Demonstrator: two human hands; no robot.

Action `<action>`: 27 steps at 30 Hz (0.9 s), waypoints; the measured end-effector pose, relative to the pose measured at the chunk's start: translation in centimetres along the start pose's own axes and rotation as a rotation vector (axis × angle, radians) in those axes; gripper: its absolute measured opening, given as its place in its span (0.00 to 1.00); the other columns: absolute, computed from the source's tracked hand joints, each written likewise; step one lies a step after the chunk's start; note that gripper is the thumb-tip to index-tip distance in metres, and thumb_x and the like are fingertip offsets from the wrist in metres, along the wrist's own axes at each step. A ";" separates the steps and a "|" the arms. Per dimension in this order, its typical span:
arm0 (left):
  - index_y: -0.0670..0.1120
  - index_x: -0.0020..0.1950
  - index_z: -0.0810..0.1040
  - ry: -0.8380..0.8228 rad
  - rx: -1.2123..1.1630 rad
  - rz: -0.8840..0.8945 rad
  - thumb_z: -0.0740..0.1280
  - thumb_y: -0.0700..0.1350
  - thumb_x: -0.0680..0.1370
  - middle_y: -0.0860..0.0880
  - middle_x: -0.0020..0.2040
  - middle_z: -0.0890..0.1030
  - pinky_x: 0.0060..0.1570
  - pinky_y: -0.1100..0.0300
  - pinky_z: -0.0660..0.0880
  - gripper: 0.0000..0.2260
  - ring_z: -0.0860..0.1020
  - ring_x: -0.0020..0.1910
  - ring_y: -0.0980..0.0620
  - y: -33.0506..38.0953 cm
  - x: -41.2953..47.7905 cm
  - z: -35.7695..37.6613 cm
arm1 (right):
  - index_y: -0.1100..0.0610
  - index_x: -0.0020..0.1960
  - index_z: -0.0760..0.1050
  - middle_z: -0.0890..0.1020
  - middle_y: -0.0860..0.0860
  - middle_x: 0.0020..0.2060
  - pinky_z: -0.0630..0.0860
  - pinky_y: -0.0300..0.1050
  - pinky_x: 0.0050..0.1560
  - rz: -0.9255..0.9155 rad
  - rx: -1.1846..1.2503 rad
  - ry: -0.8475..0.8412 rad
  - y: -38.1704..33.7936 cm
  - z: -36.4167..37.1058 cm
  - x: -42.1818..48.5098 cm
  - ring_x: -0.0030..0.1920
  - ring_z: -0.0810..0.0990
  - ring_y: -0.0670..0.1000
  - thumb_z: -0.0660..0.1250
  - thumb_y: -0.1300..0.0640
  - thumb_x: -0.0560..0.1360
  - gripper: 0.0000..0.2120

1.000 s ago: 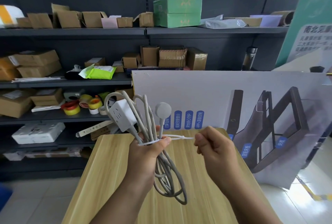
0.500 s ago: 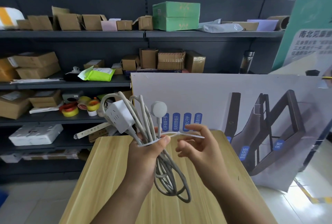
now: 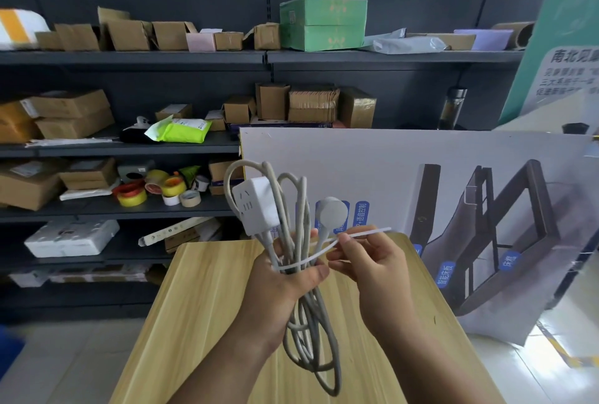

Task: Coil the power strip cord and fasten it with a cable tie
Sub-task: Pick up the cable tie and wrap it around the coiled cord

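Observation:
My left hand grips the coiled grey cord in its middle, held upright above the wooden table. The white power strip block and the round grey plug stick up above my fist, and the cord loops hang below it. A white cable tie wraps around the bundle at my left thumb. My right hand pinches the tie's free tail, which points up and to the right.
A large printed cardboard box leans behind the table on the right. Dark shelves with cardboard boxes, a green box and tape rolls fill the back wall. Tiled floor shows on both sides of the table.
My right hand let go of the tie's far end, moved in toward my left hand, and now pinches the tail closer to the bundle. The bundle shifted slightly.

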State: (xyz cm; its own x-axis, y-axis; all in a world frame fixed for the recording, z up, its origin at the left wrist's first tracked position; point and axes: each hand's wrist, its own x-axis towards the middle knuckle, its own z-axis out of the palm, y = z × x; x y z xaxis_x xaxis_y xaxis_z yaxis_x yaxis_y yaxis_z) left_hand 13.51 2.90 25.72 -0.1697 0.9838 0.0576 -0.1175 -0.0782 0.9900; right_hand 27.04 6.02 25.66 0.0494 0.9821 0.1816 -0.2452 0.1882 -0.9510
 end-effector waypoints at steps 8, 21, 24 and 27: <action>0.43 0.59 0.80 -0.018 -0.214 -0.007 0.72 0.38 0.66 0.48 0.37 0.84 0.34 0.61 0.77 0.21 0.81 0.35 0.53 0.3 0.7 -0.6 | 0.67 0.46 0.79 0.86 0.62 0.41 0.82 0.48 0.48 0.135 0.110 -0.096 0.2 0.5 -0.3 0.47 0.86 0.58 0.66 0.67 0.76 0.04; 0.42 0.57 0.80 0.057 -0.198 -0.005 0.71 0.35 0.71 0.44 0.42 0.86 0.39 0.57 0.80 0.15 0.85 0.44 0.46 -1.0 1.3 -0.8 | 0.60 0.41 0.83 0.85 0.62 0.43 0.76 0.51 0.44 0.179 -0.018 -0.117 0.9 1.4 -0.2 0.41 0.78 0.57 0.71 0.62 0.73 0.04; 0.42 0.53 0.82 0.135 -0.157 0.034 0.75 0.42 0.64 0.43 0.44 0.86 0.41 0.53 0.81 0.18 0.85 0.46 0.41 -1.2 1.5 -0.9 | 0.63 0.41 0.82 0.85 0.65 0.45 0.74 0.51 0.42 0.230 0.021 -0.149 0.9 1.7 -0.1 0.42 0.76 0.59 0.71 0.62 0.74 0.05; 0.46 0.46 0.84 0.157 -0.154 0.041 0.76 0.38 0.66 0.42 0.42 0.86 0.43 0.47 0.82 0.10 0.85 0.44 0.41 -1.2 1.7 -0.8 | 0.63 0.40 0.80 0.84 0.67 0.46 0.75 0.50 0.42 0.271 0.061 -0.165 0.7 1.8 0.1 0.42 0.78 0.60 0.69 0.64 0.75 0.05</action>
State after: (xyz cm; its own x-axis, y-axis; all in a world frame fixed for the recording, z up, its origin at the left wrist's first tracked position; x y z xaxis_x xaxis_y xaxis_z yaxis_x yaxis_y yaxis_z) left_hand 12.60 4.50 24.48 -0.3258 0.9432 0.0644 -0.2534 -0.1528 0.9552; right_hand 25.18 6.28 25.49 -0.1823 0.9827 -0.0335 -0.2854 -0.0854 -0.9546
